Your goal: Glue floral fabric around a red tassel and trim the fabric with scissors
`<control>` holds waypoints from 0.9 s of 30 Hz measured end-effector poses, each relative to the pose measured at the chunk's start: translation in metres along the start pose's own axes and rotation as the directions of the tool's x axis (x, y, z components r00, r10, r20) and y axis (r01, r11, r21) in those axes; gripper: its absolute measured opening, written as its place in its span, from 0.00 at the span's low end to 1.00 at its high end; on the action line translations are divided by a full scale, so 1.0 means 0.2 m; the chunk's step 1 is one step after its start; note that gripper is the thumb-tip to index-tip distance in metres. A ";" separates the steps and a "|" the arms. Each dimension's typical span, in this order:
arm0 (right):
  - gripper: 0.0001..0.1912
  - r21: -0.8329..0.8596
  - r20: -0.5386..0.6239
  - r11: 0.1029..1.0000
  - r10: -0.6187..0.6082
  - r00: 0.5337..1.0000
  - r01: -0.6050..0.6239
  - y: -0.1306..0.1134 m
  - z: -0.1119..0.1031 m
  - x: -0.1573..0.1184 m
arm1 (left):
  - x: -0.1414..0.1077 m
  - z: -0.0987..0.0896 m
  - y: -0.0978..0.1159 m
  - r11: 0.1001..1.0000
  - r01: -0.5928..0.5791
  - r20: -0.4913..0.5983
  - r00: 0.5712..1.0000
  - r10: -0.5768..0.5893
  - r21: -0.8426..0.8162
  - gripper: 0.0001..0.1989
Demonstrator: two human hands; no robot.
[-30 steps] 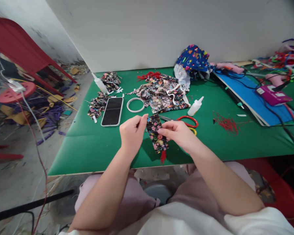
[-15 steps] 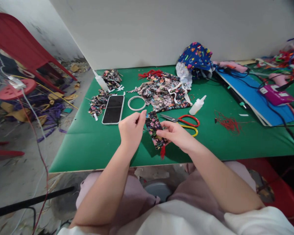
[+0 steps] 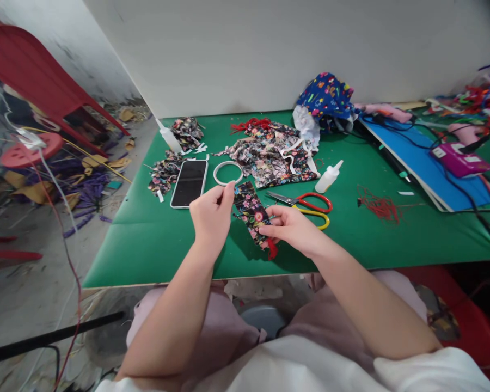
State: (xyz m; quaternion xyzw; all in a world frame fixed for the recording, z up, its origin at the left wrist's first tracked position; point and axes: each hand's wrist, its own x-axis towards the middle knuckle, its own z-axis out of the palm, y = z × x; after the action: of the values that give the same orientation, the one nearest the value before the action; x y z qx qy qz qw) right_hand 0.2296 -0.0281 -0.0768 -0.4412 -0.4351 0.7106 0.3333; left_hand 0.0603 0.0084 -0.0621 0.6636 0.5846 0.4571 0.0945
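Observation:
A narrow black fabric piece with pink flowers (image 3: 251,209) is stretched at a slant above the near part of the table. At its lower end hangs a red tassel (image 3: 272,249). My left hand (image 3: 212,209) is closed in a pinch at the upper left corner of the fabric; the exact contact is hard to see. With thumb and fingers, my right hand (image 3: 288,227) grips the lower right edge. Just beyond that hand lie scissors (image 3: 310,206) with one red and one yellow handle. A white ring-shaped roll (image 3: 227,173) lies past my left hand.
A phone (image 3: 190,184) lies left of the roll. Floral scraps (image 3: 265,152) are heaped behind. Glue bottles stand at right (image 3: 329,177) and far left (image 3: 169,136). Red threads (image 3: 381,207), a blue folder (image 3: 412,163) and a magenta device (image 3: 461,159) occupy the right side.
My left hand has shifted slightly left, and the fabric's upper end has moved left with it. My right hand keeps its grip, almost in place. The tassel sits a little higher.

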 end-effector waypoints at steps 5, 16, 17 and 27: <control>0.17 0.045 -0.006 0.999 -0.020 1.000 0.020 0.02 0.02 0.01 | 0.00 0.00 0.00 1.000 -0.014 -0.022 1.000 0.014 -0.004 0.24; 0.15 0.070 0.019 0.995 -0.074 0.997 0.072 -0.02 0.03 -0.01 | 0.00 -0.03 0.03 0.986 0.014 -0.027 0.999 -0.019 -0.168 0.22; 0.15 0.072 0.018 0.994 -0.082 0.996 0.080 -0.03 0.03 -0.01 | 0.00 -0.03 0.04 0.978 0.025 -0.025 0.999 -0.031 -0.209 0.21; 0.15 0.101 0.061 0.988 -0.124 0.990 0.117 -0.06 0.05 -0.06 | 0.02 -0.08 0.06 0.556 0.387 0.345 0.920 -0.184 -0.735 0.16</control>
State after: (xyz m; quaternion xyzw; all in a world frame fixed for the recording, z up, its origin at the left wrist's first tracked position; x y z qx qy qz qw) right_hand 0.2265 -0.0362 -0.0607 -0.3734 -0.4368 0.7237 0.3821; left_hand 0.0573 0.0013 -0.0436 0.4957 0.4068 0.5664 0.5176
